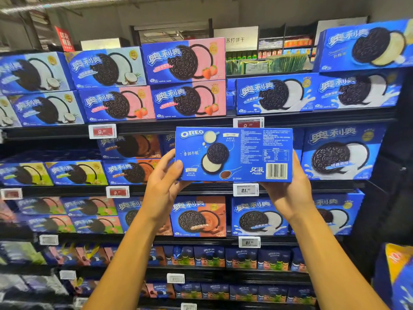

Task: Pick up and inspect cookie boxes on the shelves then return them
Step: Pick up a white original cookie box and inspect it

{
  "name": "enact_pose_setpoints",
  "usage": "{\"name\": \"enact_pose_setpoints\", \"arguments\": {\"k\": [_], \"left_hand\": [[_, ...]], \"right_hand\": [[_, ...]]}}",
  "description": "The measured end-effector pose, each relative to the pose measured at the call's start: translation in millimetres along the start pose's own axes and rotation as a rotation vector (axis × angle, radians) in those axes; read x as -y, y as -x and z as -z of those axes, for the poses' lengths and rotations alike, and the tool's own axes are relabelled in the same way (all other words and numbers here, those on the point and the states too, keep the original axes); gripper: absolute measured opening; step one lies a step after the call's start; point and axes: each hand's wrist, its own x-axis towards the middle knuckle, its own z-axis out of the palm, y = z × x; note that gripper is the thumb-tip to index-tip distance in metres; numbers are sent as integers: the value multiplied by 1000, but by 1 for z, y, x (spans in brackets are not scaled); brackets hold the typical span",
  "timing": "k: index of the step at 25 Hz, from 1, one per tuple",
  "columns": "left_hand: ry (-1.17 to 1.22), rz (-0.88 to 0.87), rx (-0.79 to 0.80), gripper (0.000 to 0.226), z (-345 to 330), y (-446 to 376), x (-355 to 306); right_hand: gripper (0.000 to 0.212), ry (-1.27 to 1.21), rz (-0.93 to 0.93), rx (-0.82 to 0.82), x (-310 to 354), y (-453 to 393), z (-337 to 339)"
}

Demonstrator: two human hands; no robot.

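2 hands [165, 186] hold 1 blue cookie box [234, 153]; 4 pink strawberry boxes [183, 61] sit on the top shelf [169, 126].

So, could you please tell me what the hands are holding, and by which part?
A blue cookie box, back panel facing the camera: left hand grips its left end, right hand its right end.

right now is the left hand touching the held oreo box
Touching. The head view shows the left hand with its thumb pressed on the back face of the oreo box, gripping its left end.

"OREO" on box [233, 154], maybe "21.60" tag [245, 189]
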Motion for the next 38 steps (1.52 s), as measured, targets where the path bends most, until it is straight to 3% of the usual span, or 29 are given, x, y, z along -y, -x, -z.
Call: {"name": "enact_pose_setpoints", "arguments": {"k": [4,8,12,17,21,23,25,29,32,38], "left_hand": [[-4,21,-4,41,4,7,6],[-20,99,-28,47,12,16,13],[-134,186,-42,32,17,29,18],[-165,271,-101,34,25,40,23],[-183,234,-152,33,34,45,24],[-147,197,-166,45,34,48,19],[-134,167,-181,54,29,51,12],[-152,124,-115,43,15,57,-1],[-247,91,-22,46,7,57,-8],[-328,98,-76,61,15,62,-11]], "right_hand": [[49,12,-20,72,-2,6,2],[54,79,-34,126,-8,15,6],[46,157,-87,13,-28,21,5],[41,131,-156,-63,-44,28,9],[41,83,-190,-40,-51,29,9],[37,56,-185,-27,-56,29,6],[39,10,-199,-84,-67,29,3],[46,-129,-384,-240,-110,31,-3],[46,-87,-493,-322,-140,32,-15],[35,-14,-547,-390,-170,33,-40]]}}
